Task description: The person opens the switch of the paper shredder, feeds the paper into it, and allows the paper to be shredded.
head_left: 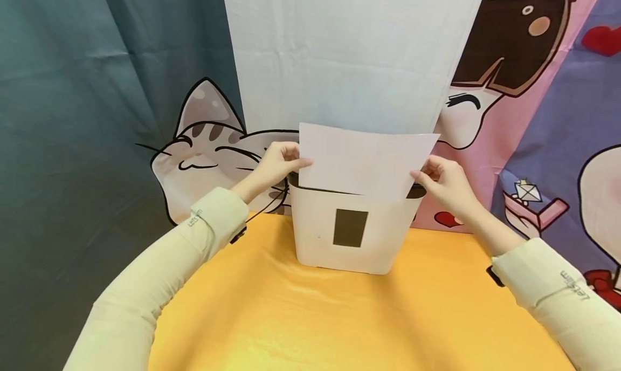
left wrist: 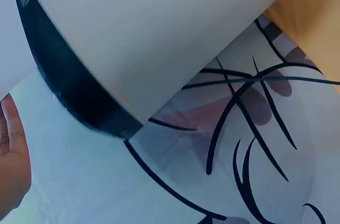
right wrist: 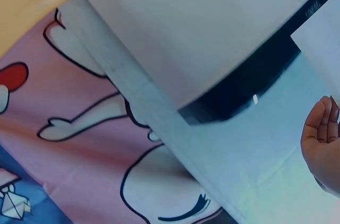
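Note:
In the head view, a white sheet of paper stands upright over a white paper shredder with a dark window in front. My left hand pinches the sheet's left edge between thumb and fingers. At the right edge my right hand pinches it the same way. The sheet's lower edge meets the shredder's top; whether it has entered the slot, I cannot tell. Both wrist views catch the shredder's black top from the sides, with part of the right hand and sheet corner in the right one.
The shredder stands near the back of a yellow-covered table. Right behind hangs a cloth backdrop printed with cartoon figures. A thin dark cord runs beside the shredder on its left.

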Action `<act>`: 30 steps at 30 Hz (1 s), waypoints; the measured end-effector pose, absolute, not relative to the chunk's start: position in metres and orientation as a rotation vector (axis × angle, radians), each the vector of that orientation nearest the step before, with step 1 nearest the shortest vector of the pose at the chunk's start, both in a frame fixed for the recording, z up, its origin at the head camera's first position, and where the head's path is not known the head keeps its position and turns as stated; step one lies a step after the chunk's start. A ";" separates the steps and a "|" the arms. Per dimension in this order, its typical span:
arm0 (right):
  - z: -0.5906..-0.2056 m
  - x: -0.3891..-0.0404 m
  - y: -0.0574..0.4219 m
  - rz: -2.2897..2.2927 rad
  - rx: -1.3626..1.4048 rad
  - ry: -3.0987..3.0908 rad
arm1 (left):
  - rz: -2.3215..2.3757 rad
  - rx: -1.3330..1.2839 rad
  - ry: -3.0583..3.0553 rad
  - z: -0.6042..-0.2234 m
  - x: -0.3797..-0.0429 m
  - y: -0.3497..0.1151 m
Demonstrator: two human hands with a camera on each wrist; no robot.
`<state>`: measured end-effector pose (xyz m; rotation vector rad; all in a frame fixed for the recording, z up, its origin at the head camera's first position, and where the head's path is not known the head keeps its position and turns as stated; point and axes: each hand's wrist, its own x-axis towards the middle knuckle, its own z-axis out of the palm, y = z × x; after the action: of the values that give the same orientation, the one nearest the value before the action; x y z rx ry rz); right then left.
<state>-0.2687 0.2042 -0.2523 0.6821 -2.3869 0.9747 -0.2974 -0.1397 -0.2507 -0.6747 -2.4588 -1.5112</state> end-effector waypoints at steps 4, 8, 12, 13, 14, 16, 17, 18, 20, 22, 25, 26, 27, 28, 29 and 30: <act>-0.237 -0.281 0.205 0.918 0.683 -2.372 | -1.508 -0.665 -2.421 -0.241 -0.308 -0.137; -0.225 -0.295 0.205 0.914 0.654 -2.399 | -1.512 -0.619 -2.385 -0.234 -0.320 -0.134; -0.221 -0.306 0.206 0.861 0.593 -2.430 | -1.525 -0.583 -2.354 -0.232 -0.329 -0.130; -0.221 -0.308 0.206 0.842 0.580 -2.433 | -1.521 -0.574 -2.356 -0.231 -0.330 -0.129; -0.222 -0.309 0.206 0.827 0.570 -2.432 | -1.518 -0.564 -2.358 -0.231 -0.331 -0.128; -0.223 -0.313 0.204 0.797 0.558 -2.424 | -1.503 -0.545 -2.364 -0.230 -0.334 -0.127; -0.223 -0.315 0.204 0.779 0.559 -2.414 | -1.493 -0.537 -2.364 -0.229 -0.335 -0.127; -0.223 -0.317 0.203 0.772 0.557 -2.400 | -1.485 -0.533 -2.362 -0.228 -0.337 -0.126; -0.223 -0.321 0.202 0.754 0.555 -2.369 | -1.463 -0.532 -2.353 -0.227 -0.341 -0.125; -0.224 -0.326 0.201 0.735 0.547 -2.346 | -1.444 -0.532 -2.348 -0.227 -0.344 -0.123; -0.227 -0.332 0.200 0.727 0.551 -2.344 | -1.410 -0.516 -2.359 -0.229 -0.350 -0.122; -0.228 -0.334 0.200 0.726 0.558 -2.347 | -1.403 -0.505 -2.363 -0.230 -0.351 -0.122; -0.230 -0.335 0.200 0.721 0.566 -2.350 | -1.398 -0.494 -2.368 -0.231 -0.353 -0.122; -0.231 -0.336 0.200 0.718 0.577 -2.354 | -1.391 -0.485 -2.373 -0.232 -0.354 -0.122; -0.233 -0.337 0.199 0.719 0.580 -2.357 | -1.383 -0.477 -2.377 -0.233 -0.356 -0.122; -0.233 -0.338 0.199 0.720 0.584 -2.358 | -1.380 -0.473 -2.378 -0.234 -0.357 -0.122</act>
<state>-0.3383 0.1993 -0.2334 0.5837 -2.3584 0.7203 -0.3568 -0.1215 -0.2340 -0.4734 -2.3785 -1.3805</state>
